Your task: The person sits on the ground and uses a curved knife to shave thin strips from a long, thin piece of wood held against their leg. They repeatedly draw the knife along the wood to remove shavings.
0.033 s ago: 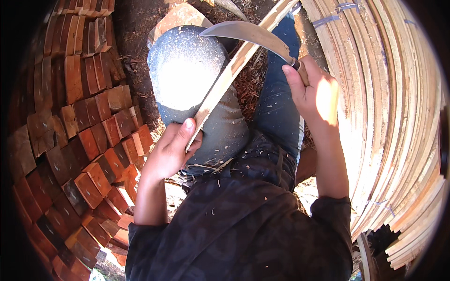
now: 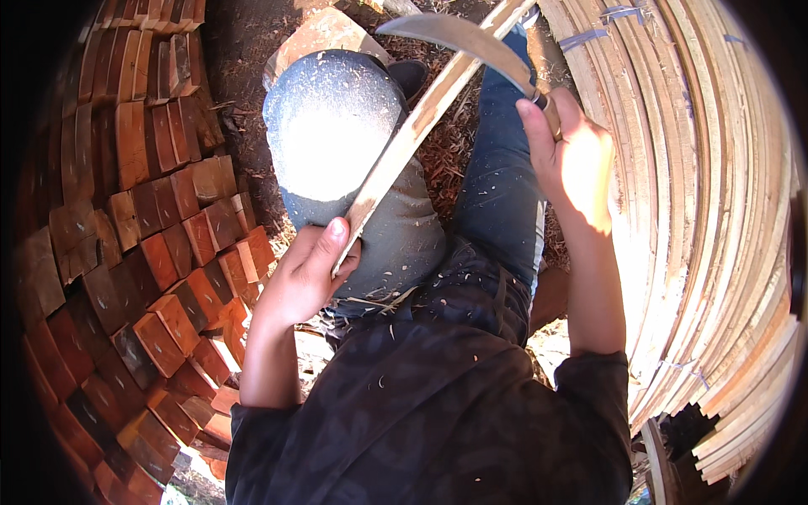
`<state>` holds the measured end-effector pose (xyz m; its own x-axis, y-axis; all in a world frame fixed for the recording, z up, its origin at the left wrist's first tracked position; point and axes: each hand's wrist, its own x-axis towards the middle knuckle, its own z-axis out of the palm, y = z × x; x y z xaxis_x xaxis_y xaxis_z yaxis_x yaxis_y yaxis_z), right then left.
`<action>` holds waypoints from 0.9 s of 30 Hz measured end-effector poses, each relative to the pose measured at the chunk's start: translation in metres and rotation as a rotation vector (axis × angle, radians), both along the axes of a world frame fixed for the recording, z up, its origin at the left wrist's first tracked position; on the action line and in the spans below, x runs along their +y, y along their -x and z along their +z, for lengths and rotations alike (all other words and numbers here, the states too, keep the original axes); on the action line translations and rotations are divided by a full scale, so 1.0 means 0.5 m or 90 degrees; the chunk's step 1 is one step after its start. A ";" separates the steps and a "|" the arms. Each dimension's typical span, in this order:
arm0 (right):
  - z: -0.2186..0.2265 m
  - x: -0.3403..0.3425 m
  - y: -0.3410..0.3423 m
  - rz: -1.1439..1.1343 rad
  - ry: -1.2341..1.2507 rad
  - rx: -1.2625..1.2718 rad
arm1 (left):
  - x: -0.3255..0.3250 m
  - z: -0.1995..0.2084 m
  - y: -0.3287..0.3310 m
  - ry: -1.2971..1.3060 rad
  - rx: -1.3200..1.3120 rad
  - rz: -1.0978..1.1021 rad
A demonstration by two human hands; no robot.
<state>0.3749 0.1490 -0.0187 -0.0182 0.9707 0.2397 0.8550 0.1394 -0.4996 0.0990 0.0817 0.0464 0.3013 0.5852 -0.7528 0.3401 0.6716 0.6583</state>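
My left hand (image 2: 311,265) is closed around the near end of a long wooden strip (image 2: 412,130), its thumb lying along the top. From there the strip slants away to the upper right, passing over my thigh. My right hand (image 2: 572,160) grips the wooden handle of a sickle (image 2: 480,46), thumb pressed near the metal collar. Its curved blade crosses the strip towards its far part, tip pointing left. Whether the edge touches the wood, I cannot tell. Pale shavings speckle my dark trousers (image 2: 404,219) and shirt.
Reddish wooden blocks (image 2: 168,324) are stacked along the left side. Long pale slats (image 2: 656,168), bundled with bluish ties, stand close by my right arm. Wood shavings (image 2: 450,156) cover the ground between my legs. Beyond my knee sits a flat brownish piece (image 2: 324,34).
The sickle has shifted farther away and slightly right along the strip, with my right hand moving the same way. My left hand and the strip have barely moved.
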 end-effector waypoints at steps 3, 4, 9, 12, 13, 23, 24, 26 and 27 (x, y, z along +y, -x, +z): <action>-0.010 0.099 -0.106 -0.198 0.141 0.051 | -0.021 -0.004 0.014 -0.036 0.032 -0.027; -0.018 0.111 -0.117 -0.175 0.107 0.017 | -0.017 0.002 0.000 -0.045 0.050 -0.010; 0.018 0.063 -0.084 -0.097 0.080 -0.010 | -0.028 0.005 0.029 0.011 0.006 -0.014; 0.015 -0.004 -0.049 -0.040 0.143 0.081 | -0.037 0.032 0.038 0.067 -0.004 0.025; 0.009 -0.027 -0.030 -0.031 0.147 0.089 | -0.040 0.045 0.032 0.055 0.025 0.040; -0.041 -0.193 0.053 0.030 0.303 0.375 | -0.068 0.059 0.025 -0.216 0.273 -0.041; -0.047 -0.193 0.055 0.038 0.267 0.375 | -0.068 0.062 0.019 -0.242 0.317 -0.022; -0.048 -0.186 0.046 0.045 0.244 0.348 | -0.061 0.073 0.004 -0.271 0.349 0.009; -0.043 -0.179 0.038 0.043 0.247 0.330 | -0.058 0.071 0.008 -0.280 0.342 -0.007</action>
<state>0.3559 0.0594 -0.0401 -0.0577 0.9893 -0.1341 0.4859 -0.0895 -0.8694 0.0952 0.0526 0.0817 -0.0387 0.8689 -0.4935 0.6999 0.3761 0.6072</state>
